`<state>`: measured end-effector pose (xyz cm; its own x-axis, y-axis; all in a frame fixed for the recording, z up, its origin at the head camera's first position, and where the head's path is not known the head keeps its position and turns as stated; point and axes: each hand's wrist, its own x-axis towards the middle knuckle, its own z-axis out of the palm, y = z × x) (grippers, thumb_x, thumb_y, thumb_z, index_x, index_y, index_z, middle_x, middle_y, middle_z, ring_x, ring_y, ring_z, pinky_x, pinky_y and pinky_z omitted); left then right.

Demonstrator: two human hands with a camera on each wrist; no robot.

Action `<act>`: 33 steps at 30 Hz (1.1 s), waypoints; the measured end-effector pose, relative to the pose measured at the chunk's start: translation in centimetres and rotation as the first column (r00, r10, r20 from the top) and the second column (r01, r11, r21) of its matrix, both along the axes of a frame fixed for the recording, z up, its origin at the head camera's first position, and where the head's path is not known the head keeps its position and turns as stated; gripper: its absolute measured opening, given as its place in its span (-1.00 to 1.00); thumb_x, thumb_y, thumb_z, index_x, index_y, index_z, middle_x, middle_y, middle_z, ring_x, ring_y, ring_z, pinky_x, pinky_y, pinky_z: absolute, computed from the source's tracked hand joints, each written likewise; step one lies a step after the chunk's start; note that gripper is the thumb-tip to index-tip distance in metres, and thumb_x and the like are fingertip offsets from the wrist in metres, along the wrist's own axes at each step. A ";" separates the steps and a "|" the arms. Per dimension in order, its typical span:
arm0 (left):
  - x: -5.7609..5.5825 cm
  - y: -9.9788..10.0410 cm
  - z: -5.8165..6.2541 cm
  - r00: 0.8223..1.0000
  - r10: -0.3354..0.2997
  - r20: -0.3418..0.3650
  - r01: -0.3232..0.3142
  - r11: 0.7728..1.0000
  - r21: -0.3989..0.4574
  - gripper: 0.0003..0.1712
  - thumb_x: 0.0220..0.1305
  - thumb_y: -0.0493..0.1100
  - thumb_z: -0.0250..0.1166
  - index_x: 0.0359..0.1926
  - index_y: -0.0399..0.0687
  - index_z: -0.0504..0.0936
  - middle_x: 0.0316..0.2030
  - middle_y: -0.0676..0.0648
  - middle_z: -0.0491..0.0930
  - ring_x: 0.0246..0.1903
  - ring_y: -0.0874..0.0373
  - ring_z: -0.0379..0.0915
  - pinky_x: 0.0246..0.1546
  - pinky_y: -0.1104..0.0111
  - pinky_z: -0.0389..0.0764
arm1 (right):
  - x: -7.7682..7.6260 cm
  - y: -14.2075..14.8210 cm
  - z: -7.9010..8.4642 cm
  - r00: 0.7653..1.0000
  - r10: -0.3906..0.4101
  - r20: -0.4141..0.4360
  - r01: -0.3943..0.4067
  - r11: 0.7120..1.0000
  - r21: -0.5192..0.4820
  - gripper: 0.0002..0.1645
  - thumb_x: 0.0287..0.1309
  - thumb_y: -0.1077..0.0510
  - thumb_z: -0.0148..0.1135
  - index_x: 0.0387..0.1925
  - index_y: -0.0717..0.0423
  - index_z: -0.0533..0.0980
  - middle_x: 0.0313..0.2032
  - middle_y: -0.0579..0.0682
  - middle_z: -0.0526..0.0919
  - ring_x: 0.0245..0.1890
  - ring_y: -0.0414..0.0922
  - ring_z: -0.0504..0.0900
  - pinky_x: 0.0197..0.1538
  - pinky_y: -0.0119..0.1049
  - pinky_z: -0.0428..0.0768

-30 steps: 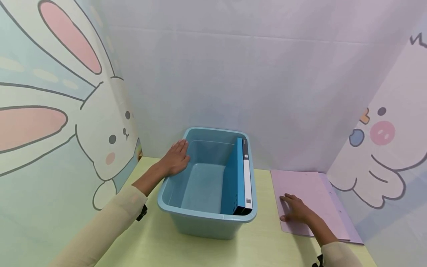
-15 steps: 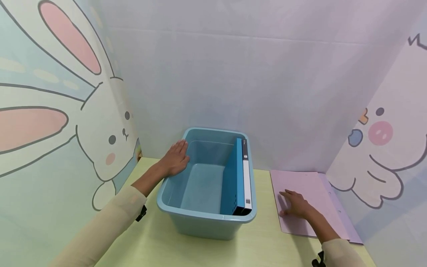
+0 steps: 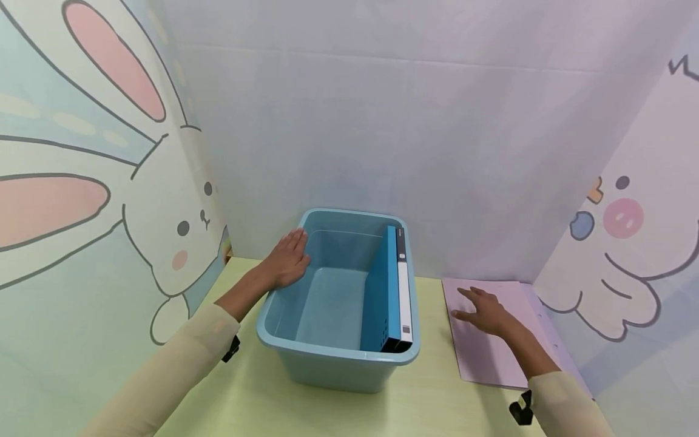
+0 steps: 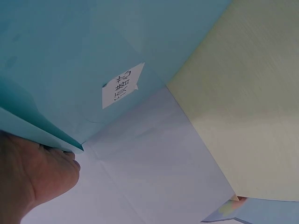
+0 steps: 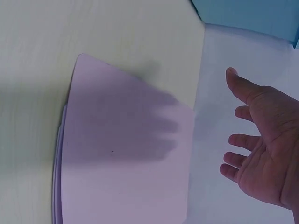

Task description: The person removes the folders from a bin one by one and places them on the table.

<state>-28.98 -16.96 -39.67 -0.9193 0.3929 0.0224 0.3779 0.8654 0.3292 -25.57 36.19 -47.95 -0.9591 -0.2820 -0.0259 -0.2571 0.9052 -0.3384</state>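
My left hand [image 3: 286,261] rests with fairly straight fingers on the left rim of a light blue plastic tub [image 3: 338,351]. Its fingers lie along that rim in the left wrist view, too. Standing on edge against the tub's right wall are blue binders [image 3: 392,285], one with a white and black spine. To the right of the tub, a pile of pale purple folders [image 3: 475,361] lies flat on the table. Over the pile hovers my right hand [image 3: 486,311], fingers spread and holding nothing. Its shadow falls on the top folder in the right wrist view.
The tub stands on a pale yellow table [image 3: 426,400], close to the back cloth [image 3: 355,133]. Printed cloths with a rabbit [image 3: 180,255] and a white cartoon animal [image 3: 628,261] close off both sides. A handwritten paper label [image 4: 122,86] sticks to the tub's outer wall.
My right hand has lifted off the top folder and moved slightly toward the back, its fingers spreading wider. The left hand, tub and binders have stayed put.
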 end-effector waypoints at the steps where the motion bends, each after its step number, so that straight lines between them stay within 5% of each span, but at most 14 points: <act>1: 0.0 0.0 0.0 1.000 0.000 0.000 0.000 1.000 0.001 -0.17 0.80 -0.04 -0.26 0.76 -0.55 -0.17 0.81 -0.49 -0.24 0.83 -0.43 -0.36 0.84 -0.24 -0.20 | -0.1 -0.2 0.3 1.000 0.005 -0.006 -0.005 1.000 -0.006 -0.07 0.53 -0.10 0.44 0.60 0.44 0.37 0.53 0.73 0.31 0.47 0.83 0.28 0.34 0.74 0.42; 13: 0.1 0.0 0.0 1.000 0.009 -0.009 -0.009 1.000 0.007 -0.16 0.79 -0.04 -0.25 0.76 -0.55 -0.16 0.81 -0.49 -0.24 0.83 -0.44 -0.35 0.84 -0.25 -0.21 | -0.8 -3.7 3.7 0.998 0.027 -0.060 -0.033 0.995 -0.099 -0.11 0.59 -0.11 0.37 0.63 0.37 0.37 0.58 0.67 0.30 0.58 0.74 0.23 0.44 0.76 0.33; 33: 0.1 -0.1 -0.2 1.000 -0.003 -0.023 0.003 1.000 0.025 -0.17 0.78 -0.05 -0.24 0.75 -0.59 -0.12 0.80 -0.52 -0.21 0.82 -0.47 -0.33 0.83 -0.27 -0.19 | -1.7 -9.8 8.1 0.989 -0.011 -0.145 -0.025 0.970 -0.241 -0.14 0.64 -0.24 0.26 0.68 0.16 0.39 0.68 0.42 0.33 0.66 0.53 0.30 0.43 0.58 0.54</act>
<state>-28.89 -17.01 -39.84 -0.9172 0.3948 0.0529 0.3881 0.8559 0.3418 -27.32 26.42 -39.83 -0.9456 -0.2694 0.1824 -0.3252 0.7993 -0.5053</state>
